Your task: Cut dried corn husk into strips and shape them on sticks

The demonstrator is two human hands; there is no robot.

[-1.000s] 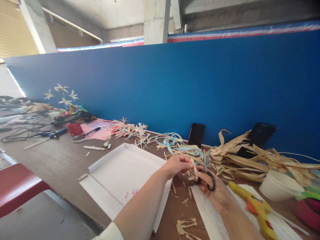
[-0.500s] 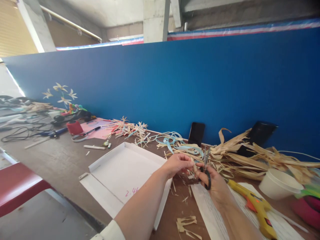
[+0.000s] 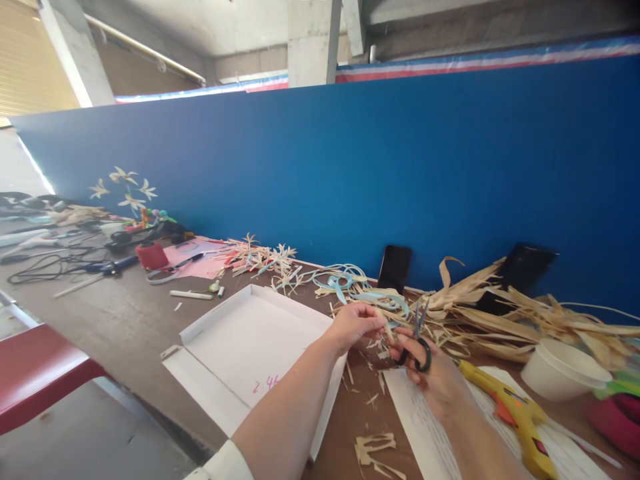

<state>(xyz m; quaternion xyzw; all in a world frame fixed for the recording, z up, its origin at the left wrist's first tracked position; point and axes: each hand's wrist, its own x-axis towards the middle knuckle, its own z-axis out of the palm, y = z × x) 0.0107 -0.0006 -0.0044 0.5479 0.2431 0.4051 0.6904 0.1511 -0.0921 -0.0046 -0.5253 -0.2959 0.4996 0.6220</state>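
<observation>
My left hand [image 3: 356, 327] pinches a small pale strip of dried husk [image 3: 386, 328] between thumb and fingertips. Close beside it, my right hand [image 3: 430, 367] has its fingers through the black handles of a pair of scissors [image 3: 421, 323], whose blades point up and away from the strip and stand slightly apart. The right fingertips are by the strip's lower end; whether they touch it I cannot tell. Below both hands, cut husk scraps [image 3: 375, 450] lie on the brown table.
A white box lid [image 3: 260, 333] lies left of my hands. To the right are a yellow glue gun [image 3: 515, 407] on written paper [image 3: 420, 427], a white cup [image 3: 563, 370] and dried husks [image 3: 540, 320]. A phone [image 3: 395, 267] leans on the blue partition [image 3: 320, 173]. Small husk flowers [image 3: 280, 257] lie behind the lid.
The scissors have tilted a little to the right and their blades show wider apart. My right fingers have spread somewhat from the strip. My left hand keeps its pinch almost in place.
</observation>
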